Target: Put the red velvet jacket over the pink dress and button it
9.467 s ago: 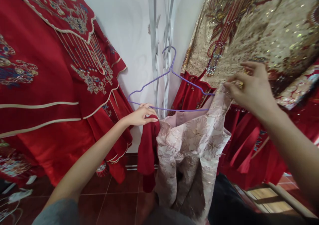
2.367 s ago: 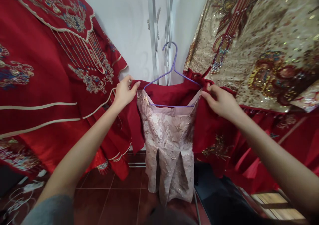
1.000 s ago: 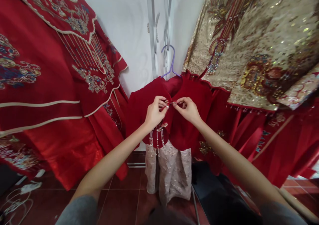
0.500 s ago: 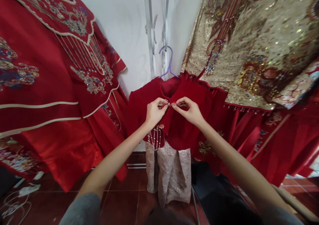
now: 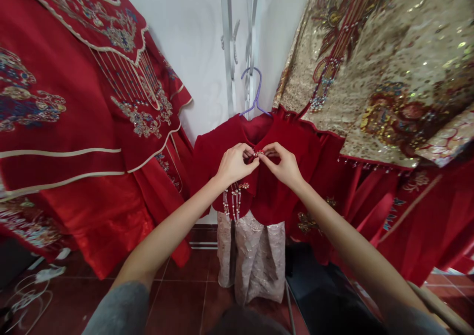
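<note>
A short dark-red jacket (image 5: 218, 142) hangs from a purple hanger (image 5: 256, 90), straight ahead of me. At its upper front, just under the collar, both hands meet at a small beaded frog fastener (image 5: 258, 153). My left hand (image 5: 237, 163) pinches one side of it, thumb against fingers. My right hand (image 5: 280, 164) pinches the other side the same way. The fingertips partly hide the fastener, so I cannot tell whether its halves are joined. Lower on the jacket's front, below my left hand, hang a second beaded fastener (image 5: 243, 186) and strings of pearly beads (image 5: 234, 204).
On the left hangs a large red embroidered garment (image 5: 81, 142); a gold sequined one (image 5: 355, 107) hangs at right. Below the jacket is a pale patterned skirt (image 5: 259, 266). A metal rack post (image 5: 227, 43) stands behind. White cables (image 5: 31, 295) lie on the tiled floor (image 5: 181, 300).
The whole view has shifted slightly, so the garments appear a little further right. Both hands stay at the fastener, and the left fingers and thumb have moved closer to the right hand's.
</note>
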Available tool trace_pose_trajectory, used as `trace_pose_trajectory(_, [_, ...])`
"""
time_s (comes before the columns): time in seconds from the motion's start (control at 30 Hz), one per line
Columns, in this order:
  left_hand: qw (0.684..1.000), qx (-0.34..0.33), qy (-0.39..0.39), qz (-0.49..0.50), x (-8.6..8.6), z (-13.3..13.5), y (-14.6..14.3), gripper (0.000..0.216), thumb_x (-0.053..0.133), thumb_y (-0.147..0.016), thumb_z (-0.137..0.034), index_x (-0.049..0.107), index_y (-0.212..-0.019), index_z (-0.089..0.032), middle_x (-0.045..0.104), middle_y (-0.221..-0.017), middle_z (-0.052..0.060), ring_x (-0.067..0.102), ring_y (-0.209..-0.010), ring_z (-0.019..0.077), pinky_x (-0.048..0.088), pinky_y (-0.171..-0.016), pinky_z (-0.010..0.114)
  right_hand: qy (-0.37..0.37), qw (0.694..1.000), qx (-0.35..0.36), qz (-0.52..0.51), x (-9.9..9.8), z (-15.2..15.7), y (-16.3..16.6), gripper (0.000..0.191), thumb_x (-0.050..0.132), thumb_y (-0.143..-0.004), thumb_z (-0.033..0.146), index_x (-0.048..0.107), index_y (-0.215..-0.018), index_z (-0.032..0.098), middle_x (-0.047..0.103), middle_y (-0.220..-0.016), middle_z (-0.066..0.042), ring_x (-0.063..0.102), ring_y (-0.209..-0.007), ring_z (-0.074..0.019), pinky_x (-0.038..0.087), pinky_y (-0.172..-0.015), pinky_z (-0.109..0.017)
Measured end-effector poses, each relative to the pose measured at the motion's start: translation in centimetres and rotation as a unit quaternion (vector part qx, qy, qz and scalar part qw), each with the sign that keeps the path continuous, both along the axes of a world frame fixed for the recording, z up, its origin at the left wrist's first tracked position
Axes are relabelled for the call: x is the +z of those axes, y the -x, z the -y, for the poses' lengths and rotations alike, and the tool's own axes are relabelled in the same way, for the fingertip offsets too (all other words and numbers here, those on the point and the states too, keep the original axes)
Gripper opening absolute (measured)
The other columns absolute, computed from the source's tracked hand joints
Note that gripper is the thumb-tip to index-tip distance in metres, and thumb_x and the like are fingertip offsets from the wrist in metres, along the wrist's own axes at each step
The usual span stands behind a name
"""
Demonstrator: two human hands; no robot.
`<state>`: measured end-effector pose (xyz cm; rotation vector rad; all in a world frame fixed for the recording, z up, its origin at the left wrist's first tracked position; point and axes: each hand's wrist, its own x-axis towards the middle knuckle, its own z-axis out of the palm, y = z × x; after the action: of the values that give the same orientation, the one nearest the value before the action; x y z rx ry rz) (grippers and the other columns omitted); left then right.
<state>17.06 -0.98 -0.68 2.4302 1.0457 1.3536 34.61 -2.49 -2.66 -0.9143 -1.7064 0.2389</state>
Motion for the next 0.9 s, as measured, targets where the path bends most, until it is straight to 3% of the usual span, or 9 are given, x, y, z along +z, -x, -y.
trace_pose_trajectory(0.17, [0.998,0.038,-0.020,-0.047,0.7,0.2,-0.3,0.005,0.063,-0.078,-0.023,0.061,-0.080,-0.018,0.067,-0.082,0.004,0.064,-0.074,0.0164,0.050,-0.068,0.029,0.007,1.000,0.007,-0.006,-0.1,-0.2,-0.2,0.024,0.062,-0.084,0.044,0.058,-0.093,0.023,0.067,-0.092,-0.004,0.066,-0.085,-0.0184,0.055,-0.086,-0.038])
trace_pose_trajectory(0.47, [0.993,0.033,-0.051,-0.101,1.0,-0.2,-0.1,0.007,0.061,-0.081,-0.023,0.064,-0.085,-0.018,0.068,-0.087,0.005,0.065,-0.078,0.0178,0.049,-0.069,0.029,0.016,0.997,0.031,-0.075,-0.5,-1.3,-0.2,0.037,0.072,-0.076,0.043,0.053,-0.100,0.023,0.066,-0.093,-0.004,0.067,-0.090,-0.0183,0.055,-0.089,-0.038])
trace_pose_trajectory(0.67, [0.995,0.040,-0.034,-0.088,1.1,-0.1,0.0,0.007,0.061,-0.081,-0.022,0.066,-0.086,-0.019,0.070,-0.087,0.003,0.066,-0.076,0.0167,0.050,-0.068,0.027,0.028,0.994,0.094,-0.054,-0.2,-1.3,-0.9,0.037,0.073,-0.076,0.037,0.055,-0.105,0.022,0.068,-0.098,-0.005,0.067,-0.096,-0.0184,0.053,-0.093,-0.038])
trace_pose_trajectory(0.9, [0.987,0.054,-0.065,-0.140,1.4,-0.1,0.0,0.010,0.058,-0.083,-0.023,0.064,-0.089,-0.018,0.069,-0.089,0.004,0.064,-0.078,0.0164,0.047,-0.066,0.026,0.022,0.995,0.077,-0.065,-0.3,-2.0,-1.0,0.033,0.073,-0.076,0.036,0.056,-0.100,0.021,0.069,-0.092,-0.004,0.068,-0.089,-0.0175,0.056,-0.087,-0.036])
